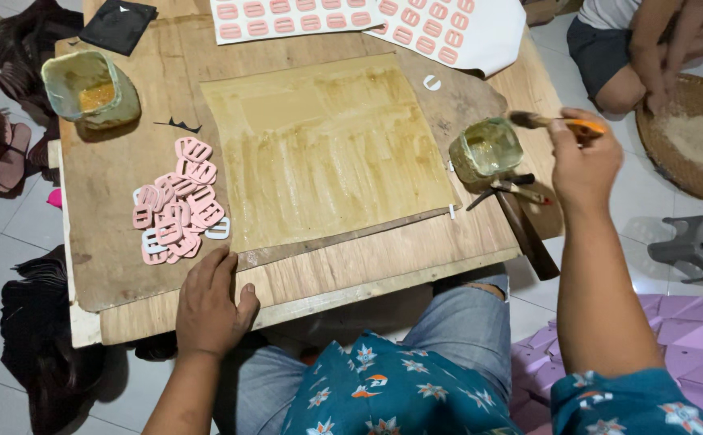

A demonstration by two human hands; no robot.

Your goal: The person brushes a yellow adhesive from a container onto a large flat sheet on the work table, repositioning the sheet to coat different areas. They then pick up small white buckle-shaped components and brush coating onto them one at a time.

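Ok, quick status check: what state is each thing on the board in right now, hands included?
Right hand: grip closed on the brush.
Brush: held above the glue jar, bristles pointing left.
Glue jar: open, upright.
Left hand: flat on the board's near edge, holding nothing.
Pink cut-outs: loose heap.
Green tub: open, orange residue inside.
Yellowed sheet: flat, glue-stained.

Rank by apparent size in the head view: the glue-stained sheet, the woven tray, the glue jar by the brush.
1. Glue-stained sheet
2. Woven tray, though partly cut off at the edge
3. Glue jar
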